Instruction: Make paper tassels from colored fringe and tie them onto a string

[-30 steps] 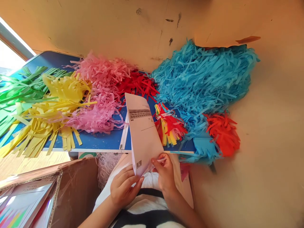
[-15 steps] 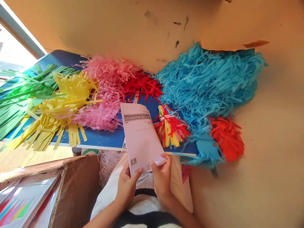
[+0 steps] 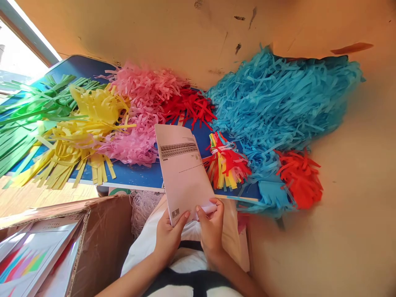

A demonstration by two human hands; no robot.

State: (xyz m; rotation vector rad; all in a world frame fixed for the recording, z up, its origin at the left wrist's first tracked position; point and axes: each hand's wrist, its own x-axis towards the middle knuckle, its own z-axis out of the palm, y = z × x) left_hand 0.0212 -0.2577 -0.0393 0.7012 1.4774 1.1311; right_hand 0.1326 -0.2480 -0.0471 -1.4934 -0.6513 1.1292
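A white printed packet [image 3: 188,177], with a barcode band near its far end and a small dark square near its lower corner, is held up over my lap. My left hand [image 3: 170,235] grips its near left corner, thumb on top. At the near right edge, my right hand [image 3: 212,229] pinches the packet where the edge curls over. Just beyond it on the blue table [image 3: 148,177] lies a multicoloured tissue tassel bundle [image 3: 229,165] of red, yellow and white strips. The fingers under the packet are hidden.
Left to right on the table lie green strips [image 3: 27,115], yellow strips [image 3: 89,132], pink shreds [image 3: 142,111] and red strips [image 3: 190,105]. A large blue shredded heap [image 3: 287,99] and a red-orange bundle [image 3: 300,179] are at right. A cardboard box [image 3: 105,235] with printed packets stands lower left.
The view has shifted slightly, so the table's things sit a little higher in the picture. Both hands keep their hold on the packet, which is tilted slightly differently.
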